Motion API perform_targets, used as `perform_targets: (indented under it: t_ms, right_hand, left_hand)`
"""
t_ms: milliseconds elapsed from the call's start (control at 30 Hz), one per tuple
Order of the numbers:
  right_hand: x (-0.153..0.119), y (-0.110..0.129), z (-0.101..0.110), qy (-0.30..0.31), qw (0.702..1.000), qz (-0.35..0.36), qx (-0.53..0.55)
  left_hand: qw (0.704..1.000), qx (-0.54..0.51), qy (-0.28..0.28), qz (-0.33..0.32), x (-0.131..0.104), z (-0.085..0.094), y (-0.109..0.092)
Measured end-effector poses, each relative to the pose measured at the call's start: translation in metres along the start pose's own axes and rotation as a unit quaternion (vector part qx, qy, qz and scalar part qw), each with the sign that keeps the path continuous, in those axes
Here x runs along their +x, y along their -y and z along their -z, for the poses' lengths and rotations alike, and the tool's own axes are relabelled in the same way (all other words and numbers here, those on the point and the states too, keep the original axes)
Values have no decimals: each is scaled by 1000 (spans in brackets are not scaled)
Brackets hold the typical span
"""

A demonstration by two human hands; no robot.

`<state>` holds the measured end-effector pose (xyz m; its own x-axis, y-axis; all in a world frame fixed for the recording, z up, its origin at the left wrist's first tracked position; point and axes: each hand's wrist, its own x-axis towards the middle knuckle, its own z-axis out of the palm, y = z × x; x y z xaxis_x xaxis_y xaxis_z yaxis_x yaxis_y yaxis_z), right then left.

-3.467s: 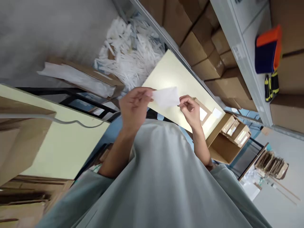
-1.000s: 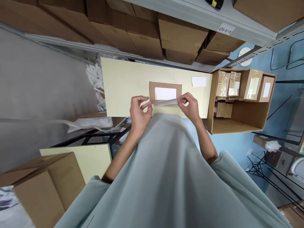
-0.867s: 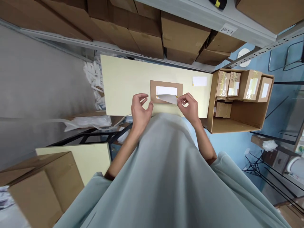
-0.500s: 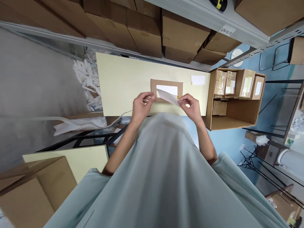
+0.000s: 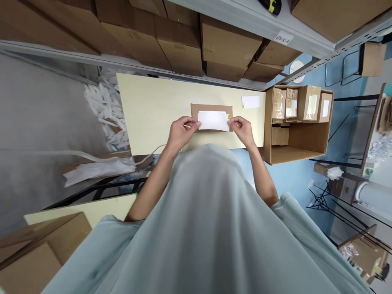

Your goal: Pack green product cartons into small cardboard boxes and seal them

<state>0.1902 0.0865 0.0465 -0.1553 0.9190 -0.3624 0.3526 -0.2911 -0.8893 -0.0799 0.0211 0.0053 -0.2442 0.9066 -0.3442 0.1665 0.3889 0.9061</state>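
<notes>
A white label with a small yellow mark at its right end is stretched between my two hands, over a flat brown cardboard box on the pale yellow table. My left hand pinches the label's left end between thumb and fingers. At the other end, by the yellow mark, my right hand pinches it the same way. Most of the box top is hidden under the label. I cannot tell whether the label touches the box.
Another white label lies at the table's right end. Beside it stands an open carton holding several small taped boxes. Cardboard boxes line a metal shelf along the far edge. White scraps are heaped at the left, near a pale cable.
The label has come down flatter over the box and now covers the white patch seen there before. Both hands still pinch its ends; the view has shifted slightly.
</notes>
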Motion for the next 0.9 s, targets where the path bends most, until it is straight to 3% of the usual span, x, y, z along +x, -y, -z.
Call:
perform_targets:
  t_ms: [367, 533, 700, 900]
  right_hand:
    - [51, -34, -5, 11, 999, -32, -22]
    - [58, -53, -8, 13, 999, -34, -35]
    - [59, -69, -8, -2, 993, 2, -116]
    - [59, -86, -7, -27, 982, 39, -185]
  left_hand:
    - [999, -11, 7, 38, 31, -9, 27]
    - [999, 19, -12, 44, 40, -15, 47]
    - [997, 61, -42, 4, 47, -21, 67]
    - [996, 83, -37, -15, 52, -25, 84]
